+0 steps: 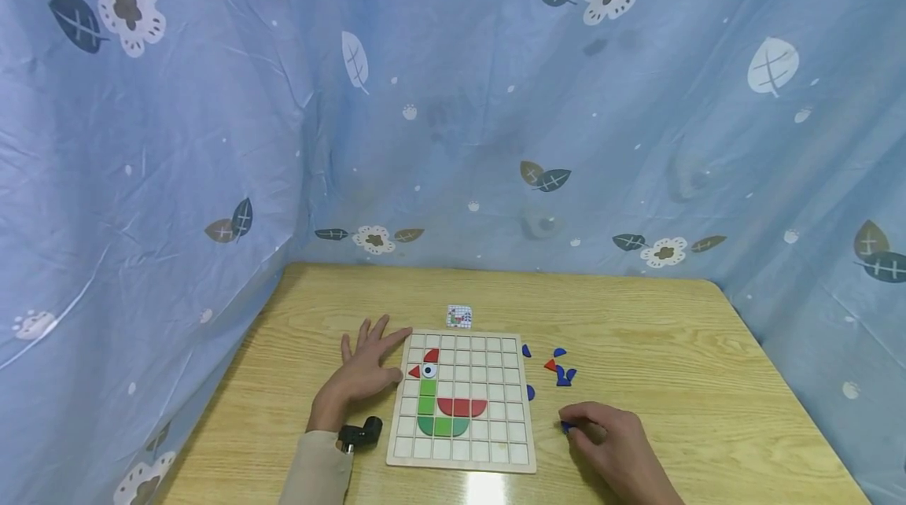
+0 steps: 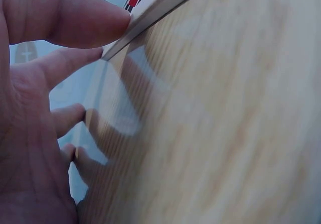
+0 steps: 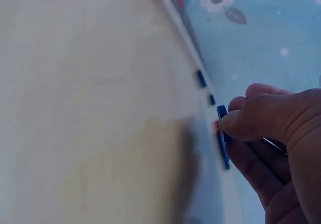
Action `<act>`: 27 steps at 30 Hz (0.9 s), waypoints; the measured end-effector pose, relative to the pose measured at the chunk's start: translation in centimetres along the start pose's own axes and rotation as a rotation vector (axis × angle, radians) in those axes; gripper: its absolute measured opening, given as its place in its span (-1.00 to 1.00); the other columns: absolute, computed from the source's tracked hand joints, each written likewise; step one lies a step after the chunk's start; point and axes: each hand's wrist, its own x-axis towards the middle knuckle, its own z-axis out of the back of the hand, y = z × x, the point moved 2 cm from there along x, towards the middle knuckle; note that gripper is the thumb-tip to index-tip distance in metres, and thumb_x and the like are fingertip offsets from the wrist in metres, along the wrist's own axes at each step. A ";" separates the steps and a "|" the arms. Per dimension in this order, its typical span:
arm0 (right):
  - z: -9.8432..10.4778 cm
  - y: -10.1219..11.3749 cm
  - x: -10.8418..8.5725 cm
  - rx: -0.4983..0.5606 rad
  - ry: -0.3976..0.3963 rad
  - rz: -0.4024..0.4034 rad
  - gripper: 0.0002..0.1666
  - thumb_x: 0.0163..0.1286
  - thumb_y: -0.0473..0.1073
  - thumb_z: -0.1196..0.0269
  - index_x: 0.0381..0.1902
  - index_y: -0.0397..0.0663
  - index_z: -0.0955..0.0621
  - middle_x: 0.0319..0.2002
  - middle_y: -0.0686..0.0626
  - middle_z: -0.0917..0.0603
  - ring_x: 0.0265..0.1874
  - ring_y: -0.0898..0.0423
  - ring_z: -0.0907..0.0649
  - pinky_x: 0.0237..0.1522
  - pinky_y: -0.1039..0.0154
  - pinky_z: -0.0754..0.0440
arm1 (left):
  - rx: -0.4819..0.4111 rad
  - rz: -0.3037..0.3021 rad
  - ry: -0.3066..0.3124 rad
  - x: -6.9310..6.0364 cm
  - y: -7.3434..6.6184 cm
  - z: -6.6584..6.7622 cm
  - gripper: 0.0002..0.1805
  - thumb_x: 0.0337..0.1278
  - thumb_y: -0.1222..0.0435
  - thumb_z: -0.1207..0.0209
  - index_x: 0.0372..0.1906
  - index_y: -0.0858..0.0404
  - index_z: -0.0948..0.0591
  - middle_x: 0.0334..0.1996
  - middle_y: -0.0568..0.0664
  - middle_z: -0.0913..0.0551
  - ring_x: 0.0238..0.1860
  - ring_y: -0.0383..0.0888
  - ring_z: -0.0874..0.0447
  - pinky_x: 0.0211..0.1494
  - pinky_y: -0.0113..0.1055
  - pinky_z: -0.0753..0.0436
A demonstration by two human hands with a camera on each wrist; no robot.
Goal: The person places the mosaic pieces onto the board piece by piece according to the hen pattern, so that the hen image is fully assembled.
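Note:
My left hand [image 1: 364, 371] lies spread at the left side of a wooden grid board [image 1: 460, 466], thumb and index finger touching its edge. Right of the board, my right hand [image 1: 612, 442] pinches a small blue piece [image 3: 222, 117] between thumb and fingers, just over the table; its exact shape is hidden. On the board, a bird-like figure has a white eye tile [image 1: 429, 370], a red triangle [image 1: 414, 372], green squares [image 1: 428, 404] and rounded green corners. Red pieces [image 1: 462, 407] make a boat-shaped row across its body.
Several loose blue pieces [image 1: 562, 377] and a red triangle [image 1: 550, 365] lie right of the board. One blue piece [image 1: 531, 392] is close to its right edge. A small picture card [image 1: 459, 316] lies behind the board. A patterned blue curtain [image 1: 453, 135] hangs behind the table.

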 end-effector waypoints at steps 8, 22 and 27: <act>-1.2 1.7 4.1 0.105 0.060 0.278 -0.55 0.13 -0.58 -0.52 -0.14 0.03 -0.85 -0.19 0.19 -0.89 -0.20 0.30 -0.83 -0.09 0.35 -0.80 | -0.005 0.001 -0.005 0.0 0.0 0.0 -0.07 0.05 0.28 -0.29 0.67 -0.01 -0.45 0.81 0.25 0.06 0.80 0.39 0.43 0.61 0.51 0.60; -5.8 4.3 9.4 0.102 0.389 0.410 -0.67 0.35 -0.47 -0.45 -0.03 -0.03 -0.85 -0.08 0.12 -0.89 -0.06 0.26 -0.81 0.04 0.25 -0.82 | 0.001 -0.002 -0.005 0.1 0.1 -0.1 -0.07 0.05 0.29 -0.31 0.66 -0.02 -0.45 0.81 0.25 0.06 0.80 0.39 0.44 0.62 0.51 0.59; -7.0 4.9 10.3 0.063 0.435 0.442 -0.68 0.37 -0.45 -0.44 -0.04 0.01 -0.87 -0.09 0.13 -0.89 -0.06 0.29 -0.81 0.03 0.27 -0.81 | -0.001 0.001 -0.008 0.0 0.1 0.0 -0.08 0.06 0.28 -0.32 0.66 -0.03 -0.46 0.81 0.23 0.05 0.80 0.37 0.44 0.62 0.50 0.59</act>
